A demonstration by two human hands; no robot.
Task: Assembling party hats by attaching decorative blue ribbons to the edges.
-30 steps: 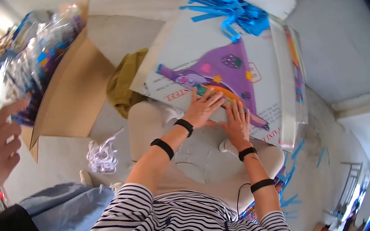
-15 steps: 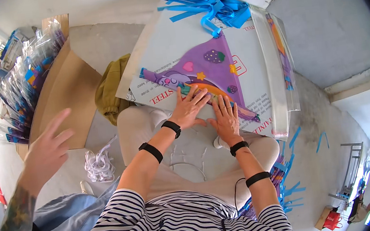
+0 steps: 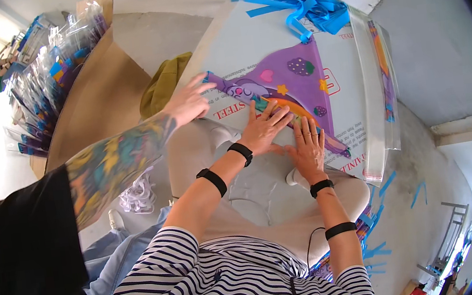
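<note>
**Left hand (image 3: 269, 133) and right hand (image 3: 309, 156) lay spread on a part-rolled purple kite-like sheet (image 3: 292, 76)**

Both hands were palm down with fingers extended, clasping nothing; their fingertips rested on the lower edge of the sheet, which lay on a pale panel (image 3: 231, 59) over the person's knees. That edge looked rolled or folded into a narrow slanting tube, blue-tipped at its upper left end. By that measure the work seemed only begun: the triangle above was flat and unrolled (strawberries, stars and a pink heart in full view).

A co-worker's hand (image 3: 186, 101), fingers loosely extended, was at the blue tip; whether it touched, I cannot tell.

At the sheet's apex sprawled a tangle of blue ribbons (image 3: 322, 13), smooth, flat and slightly glossy. Along the panel's right side lay clear plastic sleeves (image 3: 368, 96), limp and shiny, with a long orange-and-purple piece seen among them.

Beyond the panel's left edge sat a crumpled olive cloth (image 3: 166, 84), soft and matte. Farther left, a stiff brown carton (image 3: 103, 96) stood beside many crinkled clear packets (image 3: 43, 91) with colourful contents.
</note>
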